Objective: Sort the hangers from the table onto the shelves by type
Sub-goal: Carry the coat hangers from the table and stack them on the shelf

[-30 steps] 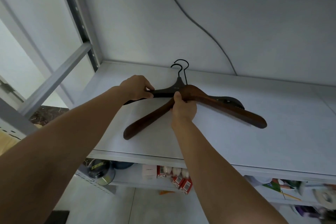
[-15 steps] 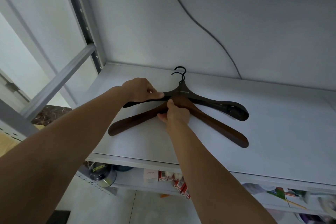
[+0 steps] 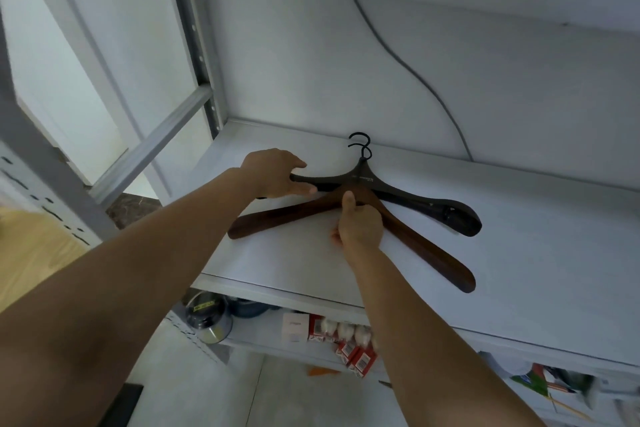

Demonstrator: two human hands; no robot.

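Observation:
Two broad wooden coat hangers lie on the white shelf (image 3: 519, 274), their black hooks pointing to the back wall. The nearer one is a reddish-brown hanger (image 3: 426, 250); it overlaps a darker brown hanger (image 3: 433, 206) behind it. My left hand (image 3: 277, 172) grips the dark hanger's left arm, thumb underneath and fingers over the top. My right hand (image 3: 360, 229) holds the reddish-brown hanger at its centre, thumb pressed up on the neck. The dark hanger's left end is hidden under my left hand.
A grey metal upright (image 3: 197, 45) and a slanted brace (image 3: 152, 146) frame the shelf's left side. A dark cable (image 3: 408, 69) runs down the back wall. The shelf below holds a jar (image 3: 207, 319), red boxes (image 3: 356, 354) and papers (image 3: 550, 385).
The reddish-brown hanger has turned clockwise and slid nearer me, so its right arm now points toward the shelf's front edge. Both hands kept their hold. The view has tilted downward.

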